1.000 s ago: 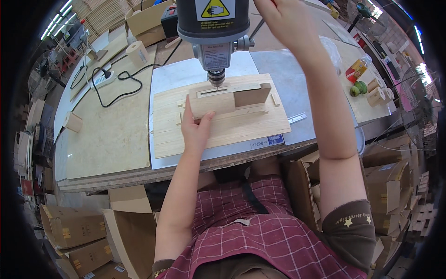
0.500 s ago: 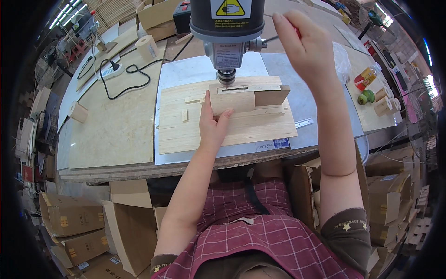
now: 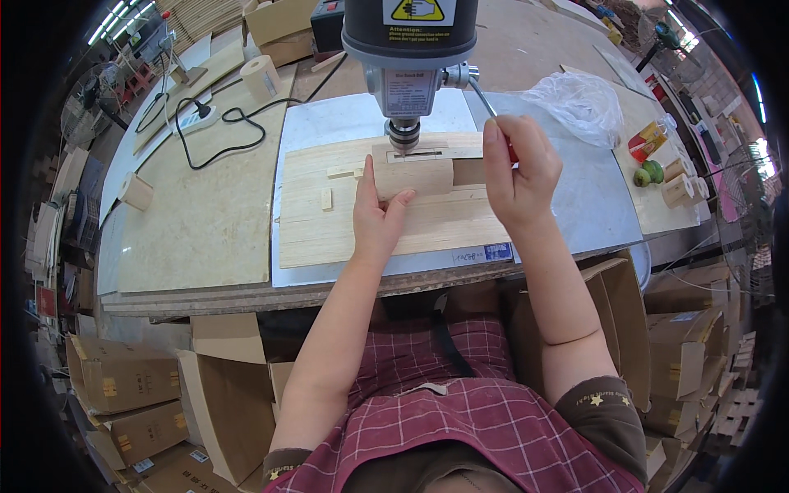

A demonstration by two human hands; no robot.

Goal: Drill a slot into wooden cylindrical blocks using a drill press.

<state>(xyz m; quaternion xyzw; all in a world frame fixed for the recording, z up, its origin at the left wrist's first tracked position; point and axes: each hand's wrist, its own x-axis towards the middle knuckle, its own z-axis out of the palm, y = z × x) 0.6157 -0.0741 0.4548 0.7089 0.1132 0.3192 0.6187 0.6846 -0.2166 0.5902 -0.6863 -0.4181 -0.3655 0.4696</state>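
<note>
Steadying the curved wooden piece (image 3: 419,178), your left hand (image 3: 380,223) sits at its 7 o'clock, thumb spread from the forefinger. The thumb lies on the near face and the forefinger runs up along the left end, so the grip is moderately wide and holds that piece. The piece lies on the pale board (image 3: 337,234), below the drill press (image 3: 409,37). A pale strip with a dark slot (image 3: 421,154) runs along its top. The chuck (image 3: 403,134) points down at the slot's left end, toward 11 o'clock; you cannot tell from this view whether the bit touches wood.

Your right hand (image 3: 524,171), at 3 o'clock from the piece, is curled in a narrow fist around the end of the metal lever (image 3: 486,99), with a bit of red showing beside the fingers. It covers the piece's right end.

Around you, a clear plastic bag (image 3: 579,107) lies at 2 o'clock, and green fruits (image 3: 649,173) sit near a bottle (image 3: 648,141) at 3. A small wooden strip (image 3: 326,199) lies on the board between 8 and 9, and a white power strip (image 3: 197,121) between 9 and 10.
</note>
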